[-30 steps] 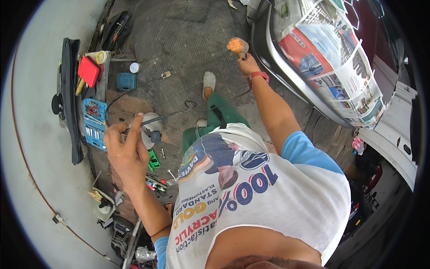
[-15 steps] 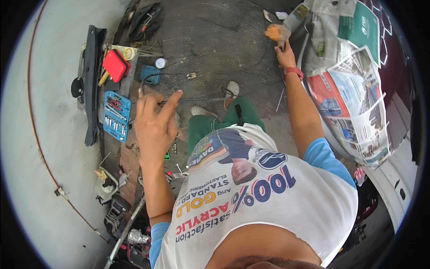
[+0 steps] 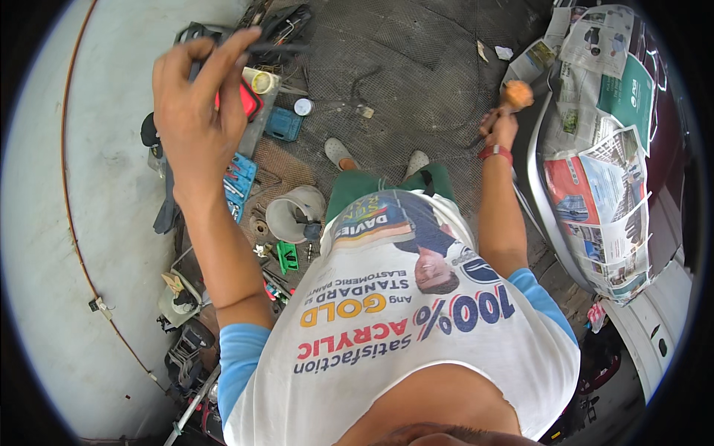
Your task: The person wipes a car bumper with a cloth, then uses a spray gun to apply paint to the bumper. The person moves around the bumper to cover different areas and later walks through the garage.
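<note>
Toward the upper right of the head view, the wearer's right hand [image 3: 500, 128] is wrapped round the handle of an orange-headed tool [image 3: 518, 94] — the blur hides its exact kind. It is held up, out ahead of the body, near the curved edge of a dark red car whose bodywork is masked with newspaper [image 3: 595, 186].

At upper left, the left hand [image 3: 199, 111] is raised with its fingers bent and partly spread. A dark strip [image 3: 279, 47], probably a cord, shows smeared beside the fingertips; I cannot tell whether they close on it.

The tool looks stiff and light enough for one hand, its rounded head perhaps the part to protect from knocks; the narrow handle seems the sound place to grip. The strip is likely light and pliable, easy to take anywhere along its length, though apt to snag.

Compared with half a second ago, the left hand is higher in view and now covers part of a red case [image 3: 250, 102]. A pale bucket [image 3: 290, 212], mostly hidden then, shows plainly by the knees. The tool sits lower and farther right — the camera has shifted too.
</note>
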`<state>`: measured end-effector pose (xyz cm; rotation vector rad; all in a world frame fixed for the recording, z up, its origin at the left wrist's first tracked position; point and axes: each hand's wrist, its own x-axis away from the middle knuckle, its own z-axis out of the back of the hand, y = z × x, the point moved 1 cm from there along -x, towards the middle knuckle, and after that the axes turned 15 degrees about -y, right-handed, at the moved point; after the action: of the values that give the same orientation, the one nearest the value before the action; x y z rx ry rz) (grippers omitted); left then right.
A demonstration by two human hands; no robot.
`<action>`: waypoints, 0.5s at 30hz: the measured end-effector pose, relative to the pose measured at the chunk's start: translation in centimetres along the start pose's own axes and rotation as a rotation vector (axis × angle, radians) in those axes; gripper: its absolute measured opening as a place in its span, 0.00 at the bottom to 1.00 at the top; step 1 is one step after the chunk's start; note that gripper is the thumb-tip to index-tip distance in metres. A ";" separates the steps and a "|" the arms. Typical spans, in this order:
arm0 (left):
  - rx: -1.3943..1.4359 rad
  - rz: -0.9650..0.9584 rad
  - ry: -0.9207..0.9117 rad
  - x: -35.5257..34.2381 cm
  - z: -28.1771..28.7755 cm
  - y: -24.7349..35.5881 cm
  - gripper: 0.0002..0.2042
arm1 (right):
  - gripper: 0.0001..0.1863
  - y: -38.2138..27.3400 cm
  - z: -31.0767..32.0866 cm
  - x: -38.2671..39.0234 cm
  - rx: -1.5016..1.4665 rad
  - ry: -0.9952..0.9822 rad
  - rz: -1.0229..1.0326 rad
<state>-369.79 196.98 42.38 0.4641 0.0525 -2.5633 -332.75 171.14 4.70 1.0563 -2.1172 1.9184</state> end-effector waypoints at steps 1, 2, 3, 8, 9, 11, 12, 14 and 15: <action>0.011 -0.017 0.025 -0.3 0.3 -1.5 0.18 | 0.09 -1.0 -0.1 -0.7 0.079 0.048 0.103; 0.033 -0.054 0.047 -0.1 0.1 -3.1 0.19 | 0.10 -2.7 -2.4 0.7 0.177 0.123 0.162; 0.069 -0.113 0.090 -0.8 -0.5 -4.5 0.20 | 0.18 -3.5 -1.2 -0.5 0.208 0.170 0.425; 0.388 -0.289 -0.067 2.8 -10.4 -7.6 0.20 | 0.42 -12.9 -13.4 9.4 0.359 0.051 0.810; 0.464 -0.307 -0.130 4.0 -13.2 -8.0 0.18 | 0.40 -13.5 -13.6 9.1 0.430 0.010 0.890; 0.614 -0.261 -0.248 7.0 -18.2 -8.9 0.15 | 0.38 -14.3 -19.3 12.0 0.531 -0.087 0.918; 0.636 -0.232 -0.365 8.4 -21.1 -9.5 0.15 | 0.37 -13.8 -21.8 12.9 0.579 -0.149 0.876; 0.629 -0.166 -0.496 11.5 -26.2 -10.9 0.17 | 0.36 -12.3 -26.4 14.0 0.684 -0.276 0.781; 0.598 -0.141 -0.511 12.9 -28.2 -11.3 0.18 | 0.36 -11.1 -28.5 14.1 0.837 -0.313 0.846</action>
<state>-376.93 203.87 10.90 -0.0063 -0.9056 -2.7267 -347.93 191.38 26.96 0.5400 -2.1163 3.4363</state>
